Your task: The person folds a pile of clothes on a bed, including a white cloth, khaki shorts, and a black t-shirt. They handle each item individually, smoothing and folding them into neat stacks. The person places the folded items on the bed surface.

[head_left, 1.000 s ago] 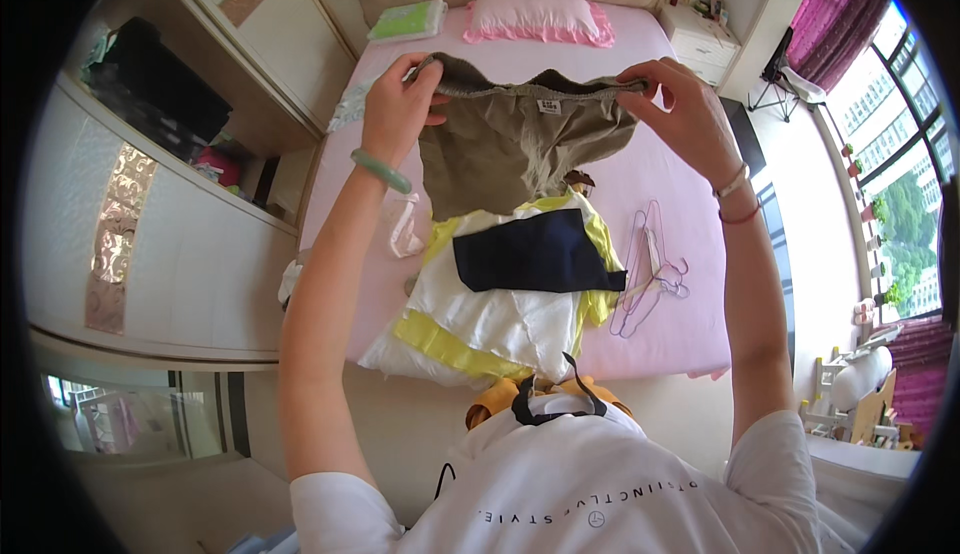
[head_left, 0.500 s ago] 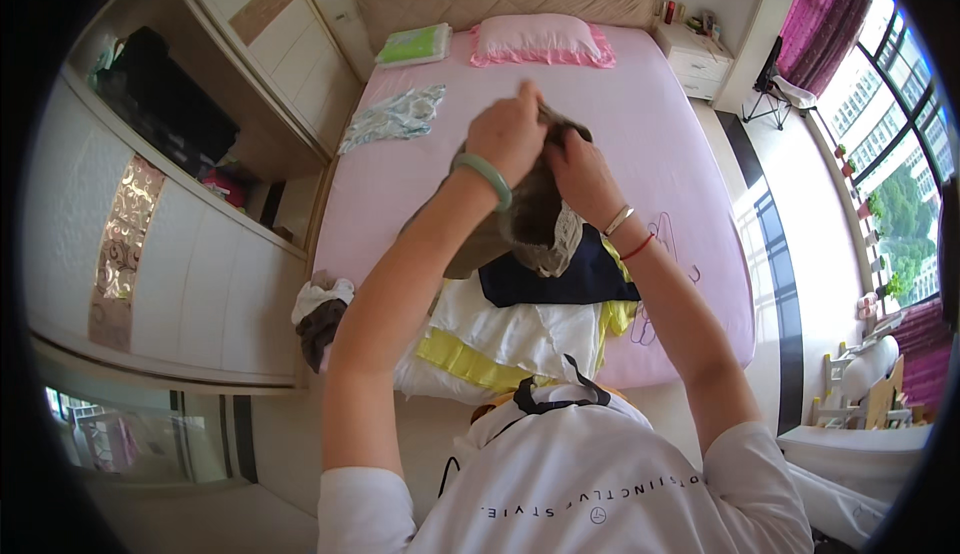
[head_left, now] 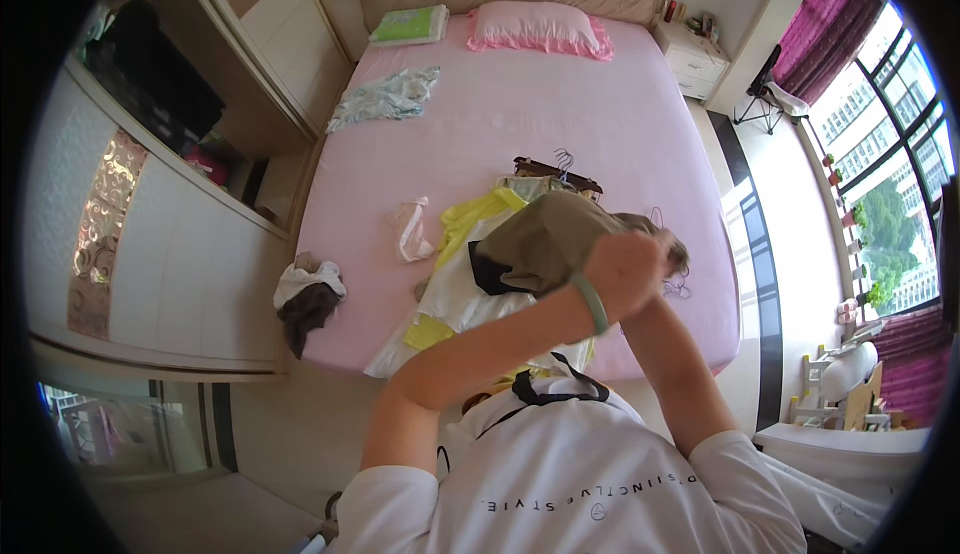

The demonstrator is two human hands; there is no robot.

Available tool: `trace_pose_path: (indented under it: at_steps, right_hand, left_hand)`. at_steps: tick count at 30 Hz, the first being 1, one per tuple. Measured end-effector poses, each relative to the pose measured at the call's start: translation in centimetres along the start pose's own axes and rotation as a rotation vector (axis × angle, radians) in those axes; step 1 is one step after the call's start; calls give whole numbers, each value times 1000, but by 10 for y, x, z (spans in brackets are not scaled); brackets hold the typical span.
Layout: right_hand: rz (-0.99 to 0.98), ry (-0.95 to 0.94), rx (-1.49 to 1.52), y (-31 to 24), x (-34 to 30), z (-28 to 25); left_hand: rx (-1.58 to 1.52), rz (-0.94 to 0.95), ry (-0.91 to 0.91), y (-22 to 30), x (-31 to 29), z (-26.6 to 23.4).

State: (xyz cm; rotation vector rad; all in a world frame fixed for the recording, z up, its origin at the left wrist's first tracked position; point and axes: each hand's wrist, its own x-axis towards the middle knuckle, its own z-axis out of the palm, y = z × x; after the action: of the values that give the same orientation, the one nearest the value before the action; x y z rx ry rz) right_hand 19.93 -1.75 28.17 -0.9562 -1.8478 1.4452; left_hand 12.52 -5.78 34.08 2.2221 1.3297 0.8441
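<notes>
An olive-brown garment [head_left: 560,234] stretches above the clothes pile at the front of the bed, its right end bunched up at my hands. My left hand [head_left: 625,272], with a pale green bangle at the wrist, is closed on that end and crosses over my right forearm [head_left: 668,354]. The right hand itself is mostly hidden behind the left, and its fingers do not show. Under the garment lie white cloth [head_left: 470,289], yellow cloth [head_left: 475,214] and a dark navy piece [head_left: 492,269]. A brown hanger [head_left: 560,174] with metal hooks sits at the far end of the pile.
Pink wire hangers [head_left: 678,286] lie right of my hands. On the pink bed [head_left: 560,99] are a light patterned garment [head_left: 385,99], a pale pink cloth [head_left: 412,229], a brown-and-white bundle [head_left: 308,299] and a frilled pillow [head_left: 540,29]. An open wardrobe [head_left: 255,119] stands left.
Both hands have moved right and nearer to me with the olive-brown garment, and my left arm now crosses the right. The brown hanger and pale pink cloth have come into sight.
</notes>
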Motion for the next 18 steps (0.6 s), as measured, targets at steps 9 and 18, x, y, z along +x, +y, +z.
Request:
trace_pose_path:
  at_steps: [9,18]
  right_hand:
    - [9,96,67,-5,-79,-20]
    - [-96,169,-71,5,-13,-2]
  left_hand:
    - [-313,279,-105,90,-75,-16]
    - [-735,164,-65,88,-65,-33]
